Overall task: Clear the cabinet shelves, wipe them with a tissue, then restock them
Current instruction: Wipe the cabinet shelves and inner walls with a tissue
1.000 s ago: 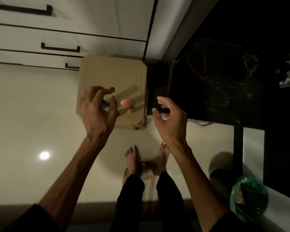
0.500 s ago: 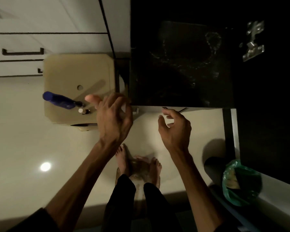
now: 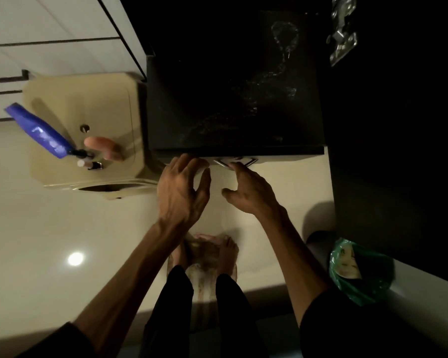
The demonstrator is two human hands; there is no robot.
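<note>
A dark cabinet shelf [image 3: 233, 81] with pale smears on it fills the upper middle. My left hand [image 3: 183, 188] and my right hand [image 3: 248, 189] reach side by side toward its front edge, fingers loosely spread, holding nothing. My right fingertips are at a metal handle [image 3: 234, 161] under that edge. To the left, on a beige stool [image 3: 62, 174], stand a blue bottle [image 3: 40, 131], a pink bottle [image 3: 102, 147] and a small bottle with a white cap [image 3: 88, 164].
White drawers with dark handles [image 3: 49, 55] run along the upper left. A bin with a green bag [image 3: 360, 270] stands at the lower right. A metal hinge [image 3: 343, 34] shows on the dark cabinet side. My bare feet stand on a small mat [image 3: 204, 257].
Both hands moved from over the stool rightward to the shelf's front edge. The view swung right, and the bottles on the stool came out from behind my left hand.
</note>
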